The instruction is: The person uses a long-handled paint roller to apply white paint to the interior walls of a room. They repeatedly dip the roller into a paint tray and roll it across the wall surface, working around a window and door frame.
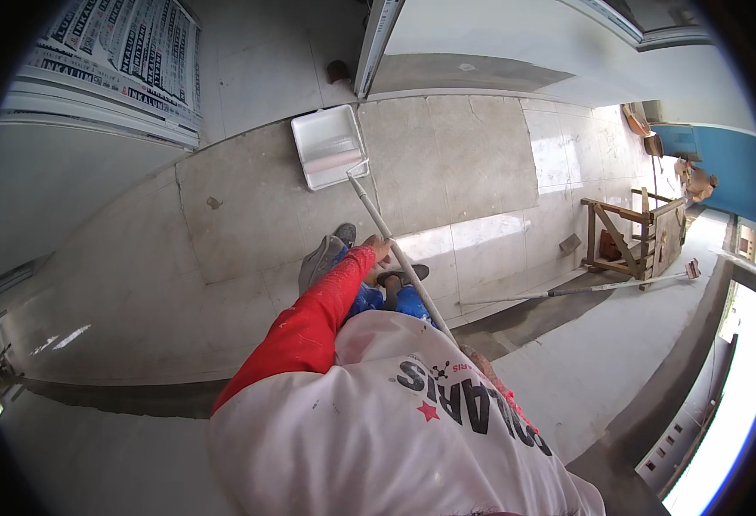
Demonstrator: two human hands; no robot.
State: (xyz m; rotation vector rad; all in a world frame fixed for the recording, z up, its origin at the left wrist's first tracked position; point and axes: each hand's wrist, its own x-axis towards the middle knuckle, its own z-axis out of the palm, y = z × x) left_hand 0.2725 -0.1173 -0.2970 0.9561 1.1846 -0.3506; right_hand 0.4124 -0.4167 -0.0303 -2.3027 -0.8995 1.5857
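Nearest, the right hand [476, 355] is mostly hidden by the white shirt [352, 413], and the state of its fingers cannot be told. Farther out, the long pole [414, 279] is gripped by the fingers of the left hand [379, 248]; it is judged stiff and light, though far-end heavy, and best held at two spaced points. At the far left, the pinkish roller [330, 163], probably soft and slippery, is rested in the white tray [307, 131] on the floor [244, 202]; the tray, likely flexible, is best taken by its rim.
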